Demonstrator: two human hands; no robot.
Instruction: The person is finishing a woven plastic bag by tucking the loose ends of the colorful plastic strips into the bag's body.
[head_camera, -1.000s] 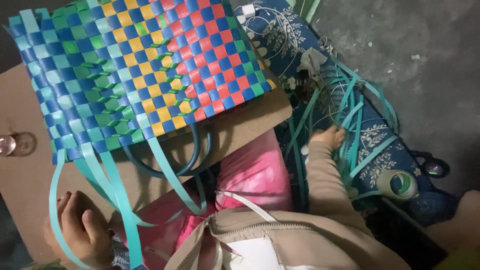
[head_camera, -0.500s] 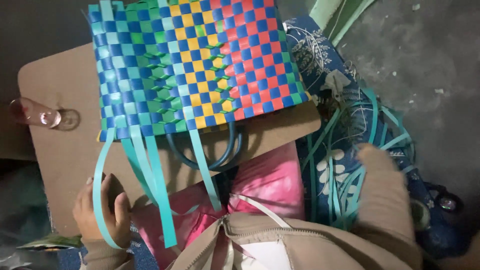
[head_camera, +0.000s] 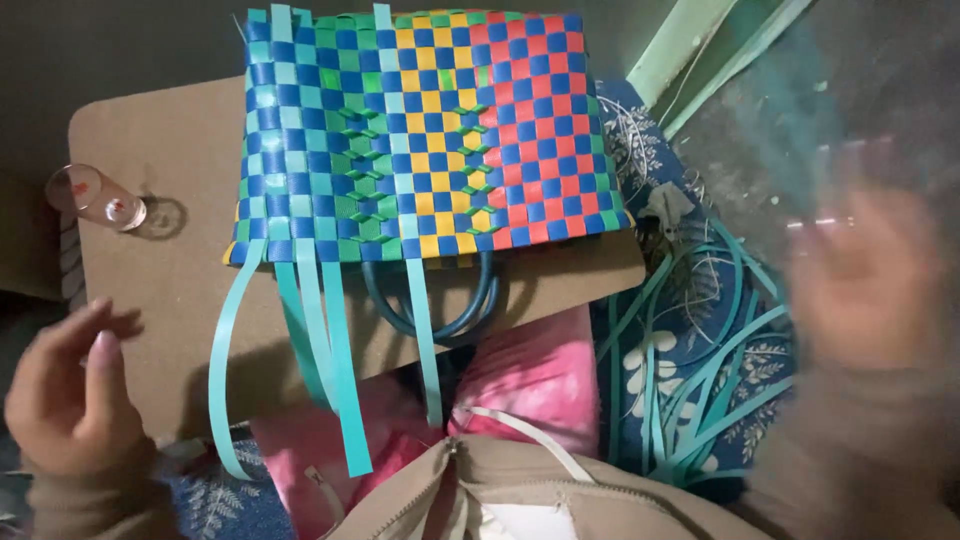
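Note:
A woven plastic basket (head_camera: 420, 140) in blue, green, yellow and red checks lies on a brown cardboard sheet (head_camera: 150, 260) across my lap. Loose teal strips (head_camera: 330, 350) hang from its near edge. My left hand (head_camera: 70, 400) hovers at the lower left, fingers loosely curled, holding nothing. My right hand (head_camera: 860, 290) is raised at the right, heavily blurred by motion, with something thin and clear-looking near its fingers; I cannot tell if it grips it.
A small clear glass (head_camera: 95, 195) lies at the cardboard's left edge. A pile of loose teal strips (head_camera: 700, 380) rests on a blue patterned cloth (head_camera: 650, 160) to the right. Pink fabric (head_camera: 540, 370) covers my knees. Green boards (head_camera: 690, 50) lean at the upper right.
My left hand has let go of the teal strip and pulled away to the left. My right hand has lifted off the strip pile and moves fast. The view has shifted upward.

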